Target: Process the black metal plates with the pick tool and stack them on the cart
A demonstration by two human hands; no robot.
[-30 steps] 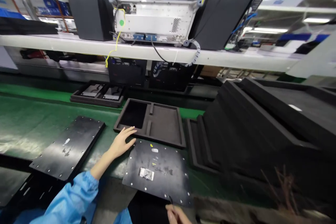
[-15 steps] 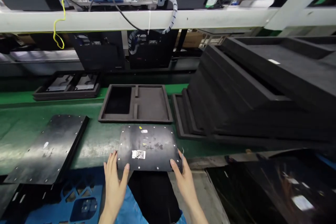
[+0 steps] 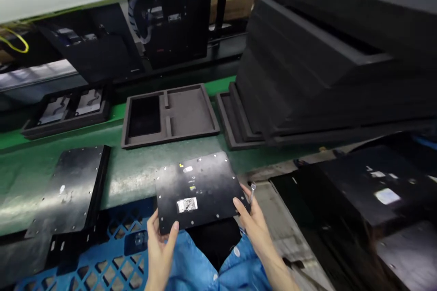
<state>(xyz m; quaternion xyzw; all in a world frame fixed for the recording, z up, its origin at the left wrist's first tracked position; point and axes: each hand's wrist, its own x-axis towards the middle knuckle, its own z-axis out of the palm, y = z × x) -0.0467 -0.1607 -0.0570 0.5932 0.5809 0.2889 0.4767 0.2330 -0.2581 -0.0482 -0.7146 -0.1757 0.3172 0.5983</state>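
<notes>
A flat black panel is between my hands, with small pale dots along its edges, a white label and a few yellow marks. My left hand closes around its lower left corner, the thumb on top and the fingers beneath. At the lower right corner, my right hand pinches the panel with its thumb on the face. A small thin metal piece sticks up beside my right fingers; what it is I cannot make out. The panel tilts slightly, over the front of the green bench.
A dark foam tray with a black plate in its left compartment lies ahead. Another tray holds two light pieces. Stacked foam trays rise at right. Similar panels lie at left beside a blue plastic crate; more dark panels sit at right.
The panel, held in both hands, has turned slightly, its right side now higher, and come nearer my body. My view has tipped downward and rotated, so more blue crate and clothing shows.
</notes>
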